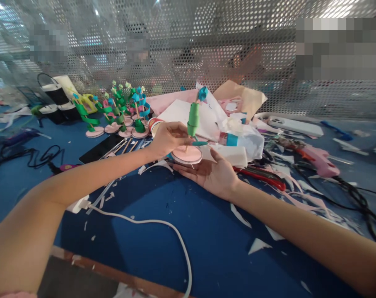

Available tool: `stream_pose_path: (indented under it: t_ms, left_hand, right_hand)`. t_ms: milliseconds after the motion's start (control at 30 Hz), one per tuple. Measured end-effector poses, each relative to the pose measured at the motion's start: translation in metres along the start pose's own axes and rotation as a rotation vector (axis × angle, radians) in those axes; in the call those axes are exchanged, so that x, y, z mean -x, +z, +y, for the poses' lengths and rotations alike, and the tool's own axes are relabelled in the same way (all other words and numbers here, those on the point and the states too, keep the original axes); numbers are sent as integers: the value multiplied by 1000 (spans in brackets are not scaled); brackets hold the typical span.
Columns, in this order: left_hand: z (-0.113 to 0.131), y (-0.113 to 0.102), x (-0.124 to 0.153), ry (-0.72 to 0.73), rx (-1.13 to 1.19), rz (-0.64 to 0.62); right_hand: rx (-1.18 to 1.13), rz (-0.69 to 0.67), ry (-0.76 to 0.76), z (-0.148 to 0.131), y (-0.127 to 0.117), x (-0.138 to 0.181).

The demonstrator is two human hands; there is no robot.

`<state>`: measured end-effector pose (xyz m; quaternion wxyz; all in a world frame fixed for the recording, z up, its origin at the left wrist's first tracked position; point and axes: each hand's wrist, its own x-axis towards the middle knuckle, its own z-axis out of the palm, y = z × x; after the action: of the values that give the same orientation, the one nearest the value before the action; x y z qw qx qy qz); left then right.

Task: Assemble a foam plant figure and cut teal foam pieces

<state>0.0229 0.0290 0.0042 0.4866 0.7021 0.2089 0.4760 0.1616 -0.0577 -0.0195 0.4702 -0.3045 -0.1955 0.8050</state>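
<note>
White cable [157, 220]: nearest to the viewer; curved across the blue table [138, 248], below both hands and clear of the work.
Right hand [211, 176]: palm up, fingers spread, thumb raised; under and to the right of the pink base [186, 155]; gripping nothing; cannot tell if touching the underside.
Left hand [169, 140]: in from the left; thumb and fingers brought together on the stick [187, 147], just below the green roll; the nearer hand to the stick.
Paper flower [193, 118]: between the hands, above the table; stick as long axis, nearly upright, leaning a little right toward the blue bloom [203, 93]; up and to the right from the left-hand grip, with the base below and over the right fingers.
Green strip [201, 143]: out to the right of the stick, just beyond the left thumb, above the base; roughly crosswise to the stick; cannot tell if glued.
Red cutter [265, 178]: flat, to the right of the right hand.
Pink glue gun [323, 161]: farther right, among paper scraps.
Other flowers [139, 126]: standing in a cluster, beyond the left forearm.
Mesh screen [206, 45]: farthest back, behind everything.
</note>
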Motion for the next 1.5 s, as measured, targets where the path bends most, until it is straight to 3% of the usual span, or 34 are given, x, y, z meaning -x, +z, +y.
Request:
stream_pose_path:
  t_ms: [233, 333, 467, 567, 700, 833, 1000, 1167, 1333, 1500]
  left_hand:
    - [42, -18, -16, 111, -135, 61]
    - [66, -34, -28, 153, -190, 132]
    - [89, -63, -38, 134, -237, 193]
    - [101, -87, -29, 125, -245, 232]
    - [110, -120, 10, 80, -290, 342]
    - [106, -153, 57, 5, -312, 474]
    - [85, -182, 89, -134, -311, 551]
    - [69, -189, 85, -181, -469, 492]
    - [61, -192, 87, -291, -474, 658]
    - [53, -190, 96, -382, -555, 780]
  right_hand:
    - [11, -3, -4, 1, 9, 6]
    - [75, 12, -5, 3, 16, 11]
    - [221, -98, -54, 13, 25, 18]
    - [511, -150, -219, 19, 32, 26]
    - [1142, -66, -548, 17, 47, 34]
    - [1524, -85, -781, 21, 73, 24]
    - [1912, -196, -836, 47, 109, -18]
    - [1982, -158, -830, 67, 136, -66]
    - [2003, -50, -811, 73, 153, -94]
    - [1992, -4, -800, 76, 165, -100]
